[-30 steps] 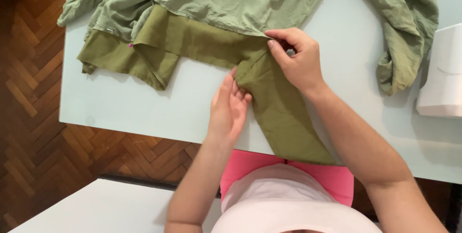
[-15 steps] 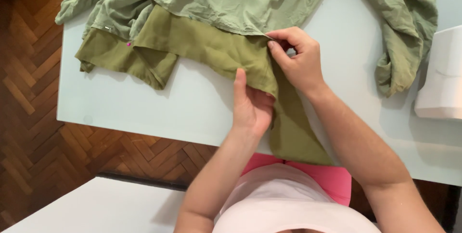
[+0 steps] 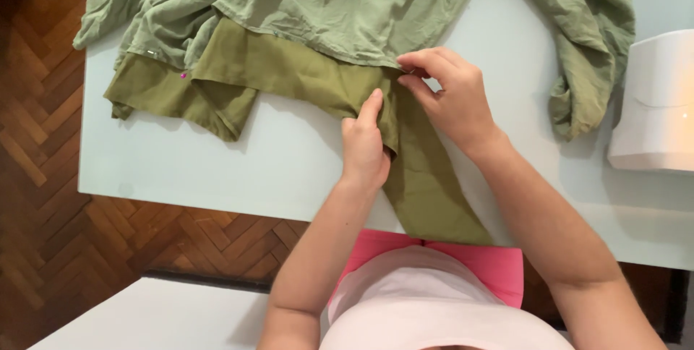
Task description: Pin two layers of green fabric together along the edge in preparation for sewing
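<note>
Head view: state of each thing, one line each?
Light green fabric: crumpled, spread over the table's far side.
Olive band: folded, lying flat, one end hanging off the near edge.
Pink-headed pin: stuck in the olive band.
Left hand: pressing flat on the band.
Right hand: pinching the fabric edge.
White machine: upright at the table's right.
Table: level.

You're in a home set up for sewing. The floor (image 3: 43, 198) at 9 o'clock is dark herringbone parquet, a living-room sort of floor rather than a workshop's. You sit at a pale table (image 3: 217, 169) with green cloth (image 3: 325, 3) spread over it towards 12 o'clock, a pink-headed pin (image 3: 183, 75) stuck in its darker hem. At 3 o'clock stands a white machine (image 3: 654, 104), only partly in view.
</note>
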